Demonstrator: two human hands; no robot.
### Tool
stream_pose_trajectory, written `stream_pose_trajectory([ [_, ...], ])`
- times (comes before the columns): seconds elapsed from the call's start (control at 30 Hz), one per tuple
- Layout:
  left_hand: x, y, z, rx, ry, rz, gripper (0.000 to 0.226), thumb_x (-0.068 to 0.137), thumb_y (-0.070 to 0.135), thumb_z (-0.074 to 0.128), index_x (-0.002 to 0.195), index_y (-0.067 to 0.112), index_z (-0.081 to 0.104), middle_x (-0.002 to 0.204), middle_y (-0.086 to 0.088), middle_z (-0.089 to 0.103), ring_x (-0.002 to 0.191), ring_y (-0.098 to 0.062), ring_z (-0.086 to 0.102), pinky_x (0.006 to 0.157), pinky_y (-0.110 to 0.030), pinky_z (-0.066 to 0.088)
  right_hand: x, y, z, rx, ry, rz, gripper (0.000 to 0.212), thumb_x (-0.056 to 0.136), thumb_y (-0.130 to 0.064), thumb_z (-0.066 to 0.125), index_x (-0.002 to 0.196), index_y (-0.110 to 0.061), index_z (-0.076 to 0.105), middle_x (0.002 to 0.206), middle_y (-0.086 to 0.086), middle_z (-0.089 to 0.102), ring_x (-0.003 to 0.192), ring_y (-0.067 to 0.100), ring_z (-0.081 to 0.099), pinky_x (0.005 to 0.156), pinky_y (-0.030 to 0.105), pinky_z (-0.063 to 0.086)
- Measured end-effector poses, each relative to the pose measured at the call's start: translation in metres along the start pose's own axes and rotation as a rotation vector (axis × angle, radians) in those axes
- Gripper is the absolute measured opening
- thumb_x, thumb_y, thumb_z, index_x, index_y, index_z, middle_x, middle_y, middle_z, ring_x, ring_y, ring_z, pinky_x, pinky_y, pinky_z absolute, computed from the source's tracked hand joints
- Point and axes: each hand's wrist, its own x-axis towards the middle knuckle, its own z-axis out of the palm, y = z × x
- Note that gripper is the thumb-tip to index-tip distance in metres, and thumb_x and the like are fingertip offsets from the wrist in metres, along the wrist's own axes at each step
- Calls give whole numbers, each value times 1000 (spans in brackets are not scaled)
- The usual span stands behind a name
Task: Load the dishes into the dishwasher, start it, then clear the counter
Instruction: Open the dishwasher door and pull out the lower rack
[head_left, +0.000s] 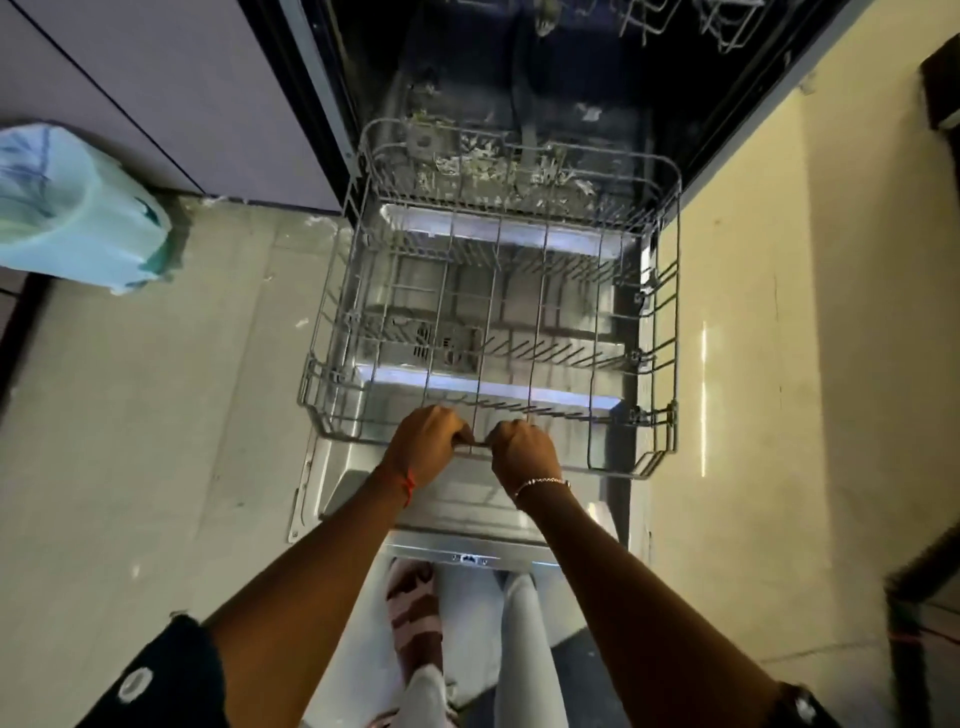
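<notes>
The dishwasher (519, 62) stands open in front of me, its door (467, 509) folded down flat. The lower wire rack (332, 312) is pulled out over the door and holds no dishes. My left hand (426, 447) and my right hand (522, 454) sit side by side at the rack's near edge, both with fingers curled round the front wire. Part of the upper rack (727, 26) shows at the top inside the dark tub.
A bin lined with a light blue bag (72, 208) stands on the floor at the left, next to grey cabinet fronts (182, 93). A pale wall (831, 312) runs along the right. My legs and feet are below the door edge.
</notes>
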Motion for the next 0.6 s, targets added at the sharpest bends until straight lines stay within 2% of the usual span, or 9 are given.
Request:
stream_pose_trajectory([
  [0.03, -6, -1, 3, -21, -31, 1, 29, 82, -2, 54, 96, 12, 74, 98, -8, 72, 99, -22, 65, 91, -27, 48, -8, -4, 2, 31, -40, -11, 20, 70, 4, 51, 74, -2, 70, 72, 22, 66, 66, 35, 66, 56, 28, 50],
  [0.07, -11, -1, 4, -37, -46, -4, 27, 81, -3, 57, 96, 12, 74, 98, -7, 73, 98, -20, 65, 91, -28, 48, -15, -4, 7, 15, -73, 14, 26, 83, 2, 44, 95, 1, 67, 94, 25, 65, 88, 38, 64, 72, 33, 49],
  [0.13, -17, -1, 7, -49, -20, -17, 23, 82, 1, 60, 95, 12, 74, 98, -7, 72, 98, -20, 65, 91, -29, 48, -21, -3, 14, -12, -104, 42, 32, 94, -5, 35, 116, -2, 58, 116, 21, 59, 108, 34, 56, 86, 34, 43],
  [0.2, -16, 3, 7, -37, -30, -38, 20, 83, 3, 60, 95, 11, 74, 99, -7, 72, 98, -20, 65, 91, -27, 47, -18, -5, 10, -9, -129, 62, 32, 94, -7, 35, 117, -3, 56, 119, 19, 58, 111, 32, 54, 87, 33, 42],
  [0.27, -10, 5, 2, -20, -110, -34, 18, 84, 5, 60, 97, 8, 73, 100, -8, 71, 97, -20, 65, 90, -26, 47, -12, -7, 3, 0, -156, 58, 29, 93, -6, 37, 115, -2, 56, 119, 20, 57, 111, 32, 54, 87, 33, 42],
  [0.33, 1, 8, -11, -15, -164, -35, 18, 85, 7, 59, 98, 7, 72, 101, -10, 70, 96, -22, 65, 88, -30, 49, -5, -8, -11, -20, -192, 54, 28, 91, -5, 40, 113, 0, 56, 118, 21, 57, 111, 35, 55, 87, 35, 44],
  [0.4, 21, 13, -33, -25, -126, -28, 18, 85, 6, 56, 95, 5, 71, 101, -12, 69, 96, -26, 64, 83, -30, 49, 7, -8, -32, -9, -163, 78, 28, 90, -5, 39, 112, 1, 56, 117, 22, 57, 109, 36, 55, 87, 37, 45],
  [0.5, 69, 30, -85, -2, 49, 45, 19, 87, 3, 53, 101, 2, 65, 108, -13, 62, 100, -26, 59, 84, -28, 46, 49, -1, -77, 53, 43, 63, 26, 91, -7, 39, 104, 1, 60, 110, 22, 60, 100, 37, 59, 83, 39, 47],
  [0.6, 129, 49, -146, 74, 249, 176, 30, 83, -2, 54, 113, -1, 58, 120, -16, 53, 114, -27, 49, 97, -28, 40, 101, 7, -142, 77, 323, -32, 24, 93, -7, 40, 97, 2, 62, 103, 19, 61, 90, 32, 61, 74, 35, 50],
])
